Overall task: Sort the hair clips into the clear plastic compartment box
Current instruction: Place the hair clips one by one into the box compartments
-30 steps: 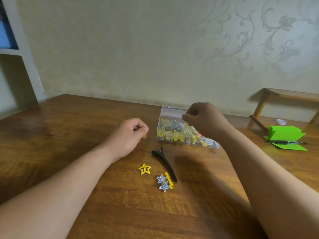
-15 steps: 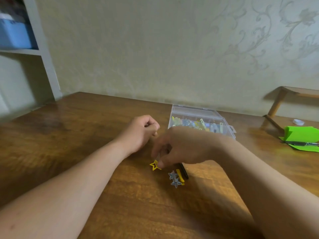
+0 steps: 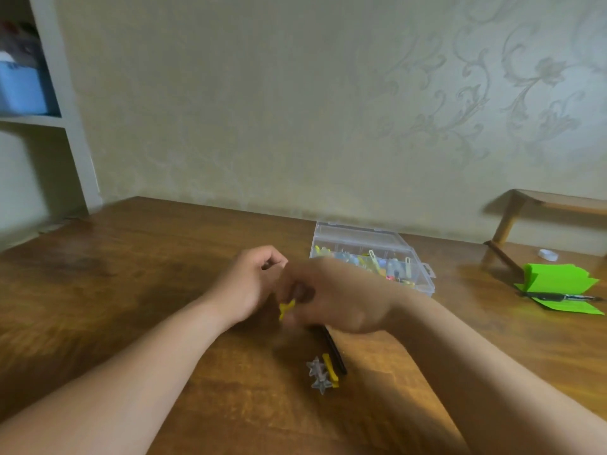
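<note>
My right hand (image 3: 338, 297) hovers low over the table and pinches a yellow star clip (image 3: 285, 308) just off the wood. My left hand (image 3: 249, 284) rests beside it with fingers loosely curled and nothing in it. The clear compartment box (image 3: 423, 277) stands behind the hands, holding several coloured clips. On the table nearer to me lie a long black clip (image 3: 335, 351), partly under my right hand, a yellow bar clip (image 3: 330, 371) and a pale blue star clip (image 3: 318, 376).
Green paper (image 3: 558, 284) with a black pen (image 3: 561, 297) on it lies at the right, a small white object (image 3: 548, 255) behind it. A wooden stand (image 3: 532, 208) is at the far right, a white shelf unit (image 3: 75, 126) at the left.
My right hand came from the box down to the yellow star clip, took it between its fingers and lifted it slightly. The left hand stayed put.
</note>
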`<state>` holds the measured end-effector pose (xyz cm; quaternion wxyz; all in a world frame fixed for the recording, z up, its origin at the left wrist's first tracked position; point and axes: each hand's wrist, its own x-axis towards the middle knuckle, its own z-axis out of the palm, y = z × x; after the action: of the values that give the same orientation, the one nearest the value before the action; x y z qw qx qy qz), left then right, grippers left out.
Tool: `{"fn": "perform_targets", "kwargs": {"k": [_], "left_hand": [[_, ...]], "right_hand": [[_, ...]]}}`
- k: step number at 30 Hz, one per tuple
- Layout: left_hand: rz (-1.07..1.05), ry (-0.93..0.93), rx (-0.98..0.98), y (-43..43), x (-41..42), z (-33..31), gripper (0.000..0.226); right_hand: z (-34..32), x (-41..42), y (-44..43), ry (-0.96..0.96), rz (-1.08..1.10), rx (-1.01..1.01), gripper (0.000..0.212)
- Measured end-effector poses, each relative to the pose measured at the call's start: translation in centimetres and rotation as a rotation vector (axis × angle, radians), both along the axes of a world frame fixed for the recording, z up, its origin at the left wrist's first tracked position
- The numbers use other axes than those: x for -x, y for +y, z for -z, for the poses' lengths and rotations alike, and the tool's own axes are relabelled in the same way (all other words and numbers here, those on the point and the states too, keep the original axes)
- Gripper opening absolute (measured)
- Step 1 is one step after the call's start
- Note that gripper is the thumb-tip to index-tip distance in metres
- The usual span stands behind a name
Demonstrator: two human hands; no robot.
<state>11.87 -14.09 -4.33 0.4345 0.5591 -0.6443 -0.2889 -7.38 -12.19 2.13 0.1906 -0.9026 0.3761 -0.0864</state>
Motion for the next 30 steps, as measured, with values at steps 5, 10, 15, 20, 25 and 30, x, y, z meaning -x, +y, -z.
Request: {"fn": "perform_targets", "kwargs": {"k": [5, 10, 15, 20, 25, 30], "left_hand": [[-0.027, -0.097, -0.016, 0.4, 0.2, -0.2, 0.017], [-0.021, -0.109, -0.027, 0.4, 0.3, -0.2, 0.017], [-0.024, -0.108, -0.023, 0.4, 0.3, -0.3, 0.017], [-0.024, -0.124, -0.027, 0.4, 0.3, -0.2, 0.017], [-0.032, -0.109, -0.026, 0.5, 0.3, -0.4, 0.017], [-0.043, -0.121, -0.033, 0.6, 0.4, -0.4, 0.016]], "right_hand": [[-0.3, 5.1, -4.8, -0.387, 0.407, 0.19, 0.01], [1.9, 8.1, -6.8, -0.347, 0.564, 0.195, 0.011], [2.8, 5.1, -6.6, -0.238, 0.498, 0.219, 0.014], [3.1, 4.5, -7.0, -0.185, 0.508, 0.206, 0.025], [1.2, 5.3, -5.8, -0.269, 0.464, 0.196, 0.024], [-0.9, 4.5, -3.2, -0.125, 0.254, 0.069, 0.013]]}}
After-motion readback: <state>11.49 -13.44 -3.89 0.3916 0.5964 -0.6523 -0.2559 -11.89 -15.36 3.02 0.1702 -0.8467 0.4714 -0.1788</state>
